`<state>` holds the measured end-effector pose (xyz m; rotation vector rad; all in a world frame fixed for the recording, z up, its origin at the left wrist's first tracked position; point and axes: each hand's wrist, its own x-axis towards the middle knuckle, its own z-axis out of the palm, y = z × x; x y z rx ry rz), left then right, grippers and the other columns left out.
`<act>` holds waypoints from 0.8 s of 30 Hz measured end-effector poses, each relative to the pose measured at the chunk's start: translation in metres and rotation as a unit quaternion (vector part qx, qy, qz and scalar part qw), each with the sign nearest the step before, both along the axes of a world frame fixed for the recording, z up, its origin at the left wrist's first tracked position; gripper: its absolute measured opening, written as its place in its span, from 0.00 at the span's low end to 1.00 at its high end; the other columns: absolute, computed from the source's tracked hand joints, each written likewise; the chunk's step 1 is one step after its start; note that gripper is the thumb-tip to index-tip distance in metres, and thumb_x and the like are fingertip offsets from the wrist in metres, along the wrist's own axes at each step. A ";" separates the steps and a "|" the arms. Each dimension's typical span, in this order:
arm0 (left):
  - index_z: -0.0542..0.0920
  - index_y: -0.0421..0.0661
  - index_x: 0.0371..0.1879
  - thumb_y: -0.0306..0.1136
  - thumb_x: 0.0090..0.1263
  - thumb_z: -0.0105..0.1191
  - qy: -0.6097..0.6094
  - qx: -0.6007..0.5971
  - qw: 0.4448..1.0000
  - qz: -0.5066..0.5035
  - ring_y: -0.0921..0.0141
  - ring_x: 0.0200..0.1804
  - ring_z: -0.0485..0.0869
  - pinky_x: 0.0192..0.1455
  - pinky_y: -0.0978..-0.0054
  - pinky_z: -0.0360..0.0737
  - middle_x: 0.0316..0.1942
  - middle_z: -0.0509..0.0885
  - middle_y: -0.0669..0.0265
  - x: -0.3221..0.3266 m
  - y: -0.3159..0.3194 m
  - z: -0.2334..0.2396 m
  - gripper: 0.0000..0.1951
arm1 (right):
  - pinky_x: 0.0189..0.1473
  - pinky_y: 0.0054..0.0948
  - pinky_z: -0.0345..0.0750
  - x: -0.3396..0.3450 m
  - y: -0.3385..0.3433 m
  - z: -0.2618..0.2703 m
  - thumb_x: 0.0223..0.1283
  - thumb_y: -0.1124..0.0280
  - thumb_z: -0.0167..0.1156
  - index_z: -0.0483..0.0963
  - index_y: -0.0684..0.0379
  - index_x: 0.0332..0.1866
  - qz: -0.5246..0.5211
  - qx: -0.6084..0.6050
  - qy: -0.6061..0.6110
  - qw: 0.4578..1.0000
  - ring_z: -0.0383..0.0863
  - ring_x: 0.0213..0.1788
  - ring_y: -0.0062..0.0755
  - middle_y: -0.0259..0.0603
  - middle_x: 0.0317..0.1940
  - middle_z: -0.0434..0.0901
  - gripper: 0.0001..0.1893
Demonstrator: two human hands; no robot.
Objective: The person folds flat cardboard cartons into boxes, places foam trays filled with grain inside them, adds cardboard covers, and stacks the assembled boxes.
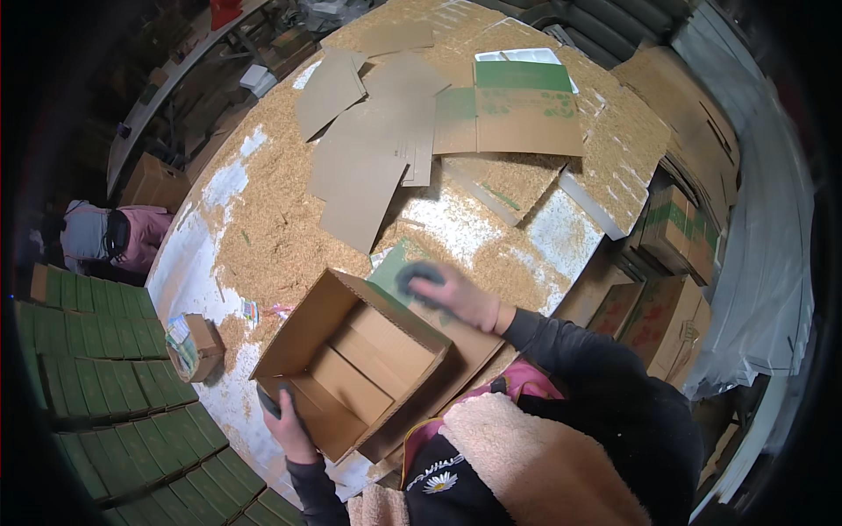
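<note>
An open cardboard box, its inside bare, is tilted on the table in front of me. My left hand, in a dark glove that leaves part of it bare, grips the box wall at the near left corner. To the right of the box lies a cardboard piece with green print, partly hidden behind it. My right hand, also partly gloved in dark material, is over this piece and blurred by motion. Whether its fingers hold the cardboard is unclear.
Wood shavings cover much of the table. Flattened cardboard sheets and a green-banded carton blank lie farther back. A small carton of packets stands left. Green cartons are stacked left; a bent-over person is beyond.
</note>
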<state>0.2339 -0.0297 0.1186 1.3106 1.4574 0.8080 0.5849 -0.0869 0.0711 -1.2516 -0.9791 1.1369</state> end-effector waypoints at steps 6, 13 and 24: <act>0.68 0.34 0.60 0.20 0.64 0.47 0.025 0.038 0.998 0.054 0.68 0.50 0.77 0.56 0.72 0.72 0.52 0.78 0.59 -0.009 0.011 -0.041 0.22 | 0.63 0.42 0.62 0.281 -0.058 -0.238 0.64 0.36 0.39 0.47 0.60 0.72 -0.427 -0.486 -0.318 0.693 0.67 0.62 0.59 0.60 0.67 0.58 0.42; 0.69 0.33 0.58 0.20 0.65 0.48 0.109 0.034 0.990 0.089 0.69 0.48 0.78 0.52 0.73 0.75 0.51 0.78 0.58 0.005 0.008 -0.028 0.20 | 0.71 0.33 0.52 0.246 -0.001 -0.164 0.64 0.56 0.54 0.36 0.74 0.71 -0.562 -0.131 -0.201 0.791 0.50 0.73 0.55 0.69 0.70 0.48 0.45; 0.69 0.37 0.60 0.18 0.65 0.43 -0.021 0.065 0.997 0.020 0.70 0.45 0.80 0.50 0.75 0.76 0.48 0.81 0.61 0.024 0.017 -0.026 0.22 | 0.55 0.26 0.77 0.118 -0.142 0.015 0.70 0.64 0.49 0.67 0.67 0.60 -0.285 -0.033 0.295 0.912 0.78 0.53 0.27 0.41 0.52 0.77 0.20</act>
